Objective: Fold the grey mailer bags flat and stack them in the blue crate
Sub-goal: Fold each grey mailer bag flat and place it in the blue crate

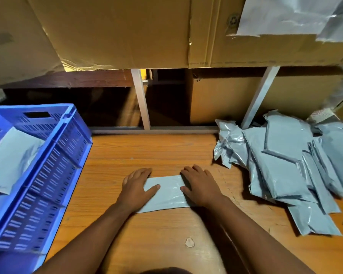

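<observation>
While a pile of mailer bags (289, 171) lies at the right and the blue crate (48, 163) at the left, a folded mailer bag (166, 192) is pressed flat on the wooden table (156, 151) by the left hand (136, 187) and right hand (199, 184), fingers straight.

Single head cam, wide-angle, looks fwd and steeply down, close over the brown wood-grain tabletop (166, 151); tan cardboard boxes (111, 30) fill frame top.
</observation>
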The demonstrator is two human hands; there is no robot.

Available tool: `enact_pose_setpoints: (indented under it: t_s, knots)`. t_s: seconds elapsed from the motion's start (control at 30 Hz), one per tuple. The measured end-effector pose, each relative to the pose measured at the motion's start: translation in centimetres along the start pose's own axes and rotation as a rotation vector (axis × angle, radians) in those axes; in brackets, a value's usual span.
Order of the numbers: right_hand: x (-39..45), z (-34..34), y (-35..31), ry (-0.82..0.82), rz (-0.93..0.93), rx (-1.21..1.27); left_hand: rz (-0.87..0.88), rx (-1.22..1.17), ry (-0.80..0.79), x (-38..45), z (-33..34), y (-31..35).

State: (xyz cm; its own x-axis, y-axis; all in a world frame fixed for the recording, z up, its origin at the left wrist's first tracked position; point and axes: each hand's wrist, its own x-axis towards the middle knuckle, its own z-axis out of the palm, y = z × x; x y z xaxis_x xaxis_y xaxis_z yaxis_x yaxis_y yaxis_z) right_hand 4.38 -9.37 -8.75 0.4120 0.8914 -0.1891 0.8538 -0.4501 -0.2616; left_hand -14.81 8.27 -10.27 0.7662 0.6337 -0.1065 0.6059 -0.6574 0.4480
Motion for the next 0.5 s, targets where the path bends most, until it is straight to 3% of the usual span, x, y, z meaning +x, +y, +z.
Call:
enact_pose_setpoints:
  t_s: [0.17,0.27,0.5]
  knots:
    - [2.0,-2.2,-2.1,-0.062,-0.108,-0.150,-0.009,-0.010,-0.083,1.2,-2.5,0.0]
    - [2.3,-2.7,-2.8,-0.075,-0.118,-0.057,-0.021,-0.126,-0.069,-0.1,-3.8,-0.9]
    - [1.9,-6.0,-6.7,0.153,-0.247,0.215,0.069,-0.255,0.062,-3.8,-11.9,-1.6]
